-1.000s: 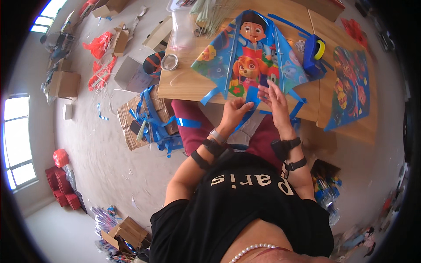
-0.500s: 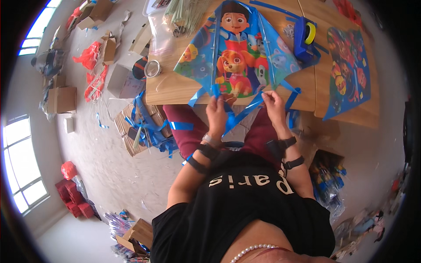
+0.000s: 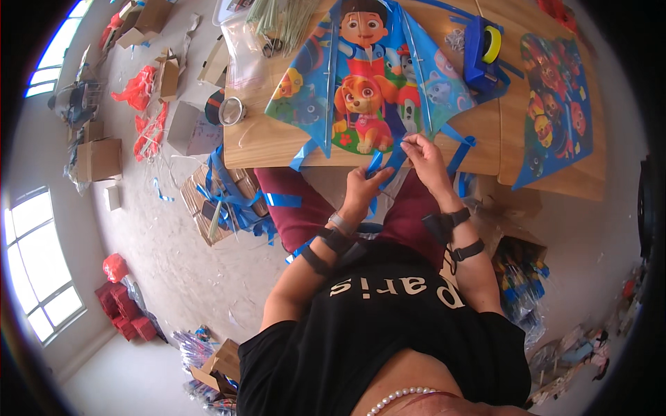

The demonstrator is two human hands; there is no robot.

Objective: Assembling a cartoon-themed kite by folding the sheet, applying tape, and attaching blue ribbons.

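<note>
A blue kite (image 3: 364, 76) printed with cartoon figures lies on the wooden table, thin rods running along it. Blue ribbon strips hang from its lower edge toward me. Just off the table's near edge, my left hand (image 3: 362, 193) is closed around a blue ribbon (image 3: 396, 161). My right hand (image 3: 428, 166) pinches the upper part of that ribbon beside the kite's bottom edge. Other ribbon tails droop at the kite's lower left and lower right corners. My fingers partly cover the ribbon between the hands.
To the kite's right stands a blue tape dispenser (image 3: 479, 59) with a yellow roll. Beyond it lies a second printed kite sheet (image 3: 555, 114). A tape roll (image 3: 232, 111), scissors (image 3: 272, 46) and thin sticks (image 3: 284, 19) sit at the left. Blue ribbons (image 3: 232, 201) lie on flattened cardboard below.
My left hand has moved right and toward me, away from the kite's lower left. My right hand has shifted slightly left and up with the ribbon. The two hands are closer together.
</note>
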